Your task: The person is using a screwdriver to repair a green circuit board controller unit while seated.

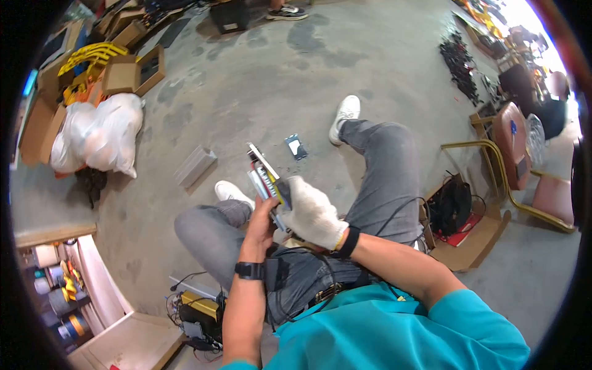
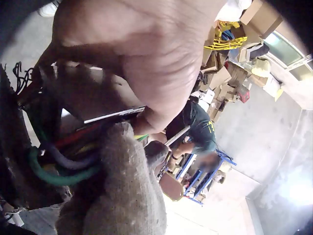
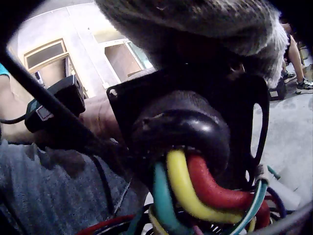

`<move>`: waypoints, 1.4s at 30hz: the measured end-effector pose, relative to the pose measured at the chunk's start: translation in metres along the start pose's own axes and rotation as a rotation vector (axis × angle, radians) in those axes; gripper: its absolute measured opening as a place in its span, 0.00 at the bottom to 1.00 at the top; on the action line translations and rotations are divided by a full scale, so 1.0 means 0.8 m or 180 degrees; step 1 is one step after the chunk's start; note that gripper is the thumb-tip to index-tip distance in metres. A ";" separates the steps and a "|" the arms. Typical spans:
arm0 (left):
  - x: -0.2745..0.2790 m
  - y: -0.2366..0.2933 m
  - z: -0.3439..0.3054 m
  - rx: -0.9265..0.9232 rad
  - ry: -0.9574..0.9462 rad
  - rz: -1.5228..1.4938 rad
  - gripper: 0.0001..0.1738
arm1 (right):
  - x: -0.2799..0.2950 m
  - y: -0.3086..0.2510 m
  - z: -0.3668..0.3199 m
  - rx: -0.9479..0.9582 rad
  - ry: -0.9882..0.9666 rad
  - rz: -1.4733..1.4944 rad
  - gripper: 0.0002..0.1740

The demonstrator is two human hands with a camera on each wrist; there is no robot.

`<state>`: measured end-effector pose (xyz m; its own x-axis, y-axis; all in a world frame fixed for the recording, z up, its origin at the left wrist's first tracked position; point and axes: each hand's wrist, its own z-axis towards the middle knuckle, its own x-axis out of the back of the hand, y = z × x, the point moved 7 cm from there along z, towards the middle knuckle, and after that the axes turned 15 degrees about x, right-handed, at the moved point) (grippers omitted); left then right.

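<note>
Over the person's lap, both hands hold a wired device (image 1: 265, 179) with pale flat sides and a black end plate (image 3: 239, 132). Thick green, yellow and red wires (image 3: 210, 196) come out through a round black grommet (image 3: 183, 127) on that plate. The bare left hand (image 1: 262, 222) grips the device from its near left side, thumb along the edge. On the right hand (image 1: 311, 216) is a whitish knitted glove; its fingers curl over the black end, and the glove (image 2: 127, 186) lies beside the wires in the left wrist view. Part of the device is hidden behind the hands.
On the floor ahead lie a small dark packet (image 1: 296, 147) and a clear plastic piece (image 1: 195, 166). White bags (image 1: 102, 132) and boxes stand at left, a chair (image 1: 512, 148) and an open carton (image 1: 468, 246) at right. Another person (image 2: 195, 127) is in the background.
</note>
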<state>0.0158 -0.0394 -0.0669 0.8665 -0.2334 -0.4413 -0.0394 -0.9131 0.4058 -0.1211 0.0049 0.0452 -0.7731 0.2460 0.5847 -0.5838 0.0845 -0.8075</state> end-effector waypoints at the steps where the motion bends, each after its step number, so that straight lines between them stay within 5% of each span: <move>1: 0.005 -0.004 0.002 0.0139 0.0025 0.0100 0.34 | -0.005 0.004 -0.002 -0.0096 0.0004 -0.0023 0.24; 6: 0.028 -0.013 0.013 0.0123 0.0066 0.0141 0.22 | -0.017 0.015 -0.006 -0.0027 0.0054 0.0118 0.23; 13: 0.042 -0.011 0.009 0.0011 0.0321 -0.0122 0.21 | -0.012 0.018 0.001 -0.0226 -0.0204 0.0340 0.26; 17: 0.038 0.030 -0.013 -0.0176 0.0479 0.0080 0.23 | 0.036 0.057 0.031 -0.0443 0.0514 0.0383 0.18; 19: 0.053 0.053 -0.009 -0.0352 0.0411 0.0111 0.24 | 0.067 0.085 0.052 -0.0832 0.0180 0.0046 0.18; 20: 0.056 0.064 -0.008 -0.0349 0.0446 0.0080 0.24 | 0.069 0.080 0.067 0.0669 -0.0196 -0.1333 0.20; 21: 0.053 0.077 -0.008 -0.0374 0.0420 0.0084 0.23 | 0.077 0.103 0.079 0.0541 -0.0300 -0.1044 0.24; 22: 0.051 0.091 -0.007 -0.0396 0.0387 0.0091 0.22 | 0.090 0.134 0.093 -0.0793 0.0013 -0.0038 0.26; 26: 0.059 0.120 0.016 -0.0571 0.0386 0.0209 0.15 | 0.074 0.168 0.116 -0.1264 -0.0809 -0.0005 0.28; 27: 0.081 0.115 0.031 -0.0539 0.0498 0.0329 0.20 | 0.057 0.183 0.114 -0.1439 -0.1102 0.0114 0.29; 30: 0.119 0.083 0.062 -0.0318 0.0731 0.0152 0.20 | 0.012 0.252 0.096 -0.1808 -0.1131 -0.0018 0.29; 42: 0.085 0.101 0.030 -0.0255 0.1115 -0.0036 0.22 | -0.058 0.382 0.042 -0.1905 -0.1861 -0.0714 0.34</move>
<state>0.0596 -0.1373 -0.0837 0.9852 -0.0822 -0.1507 -0.0018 -0.8826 0.4701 -0.2719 -0.0131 -0.2260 -0.7547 -0.3595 0.5488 -0.6361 0.6061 -0.4776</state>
